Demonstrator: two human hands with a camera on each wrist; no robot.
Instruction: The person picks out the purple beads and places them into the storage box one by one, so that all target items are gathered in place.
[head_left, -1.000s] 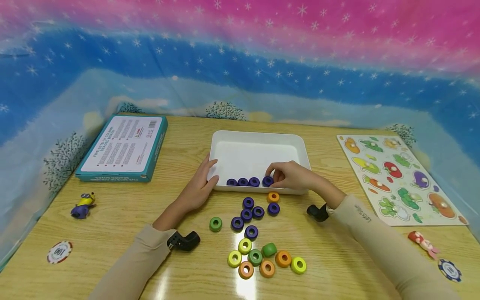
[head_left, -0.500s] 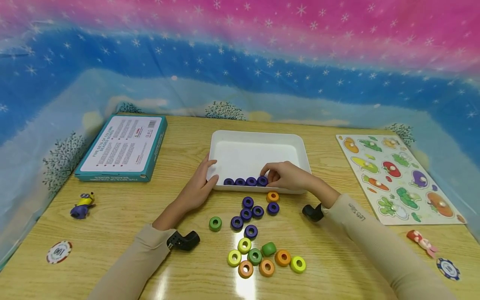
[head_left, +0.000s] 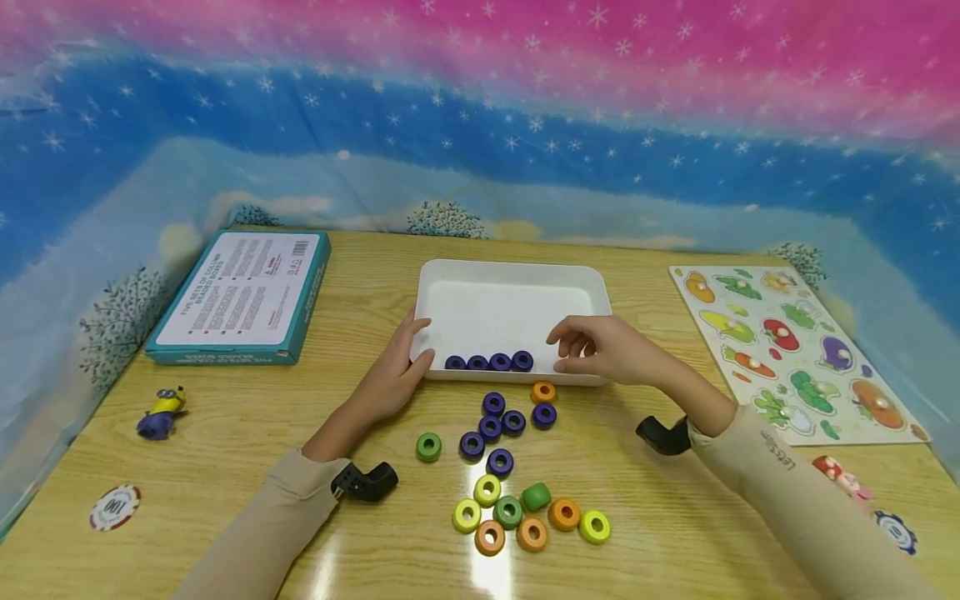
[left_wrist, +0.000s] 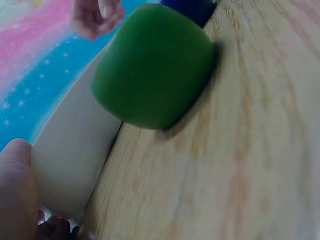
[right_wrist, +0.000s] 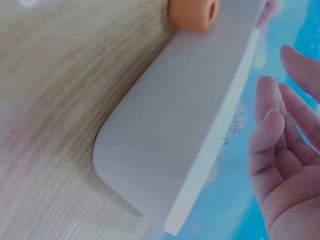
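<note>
In the head view a white tray (head_left: 517, 321) holds a row of purple beads (head_left: 500, 362) along its near wall. My left hand (head_left: 392, 373) grips the tray's left end, thumb at the near corner and fingers at the left side. In the left wrist view the thumb (left_wrist: 17, 170) lies against the tray wall. My right hand (head_left: 611, 350) hovers over the tray's near right corner, fingers loosely bent. The right wrist view shows nothing between those fingers (right_wrist: 267, 132). An orange bead (head_left: 543, 392) lies just outside the near wall.
More purple beads (head_left: 513, 422) lie in front of the tray. Nearer still are yellow (head_left: 467, 516), green (head_left: 507, 512) and orange beads (head_left: 532, 534). A teal box (head_left: 240, 292) is at left, a vegetable puzzle board (head_left: 798, 354) at right. A minion figure (head_left: 161, 412) and poker chips (head_left: 116, 507) lie outward.
The right hand slid a purple bead left against the others in the row, then let go and moved right. The left hand has stayed on the tray.
</note>
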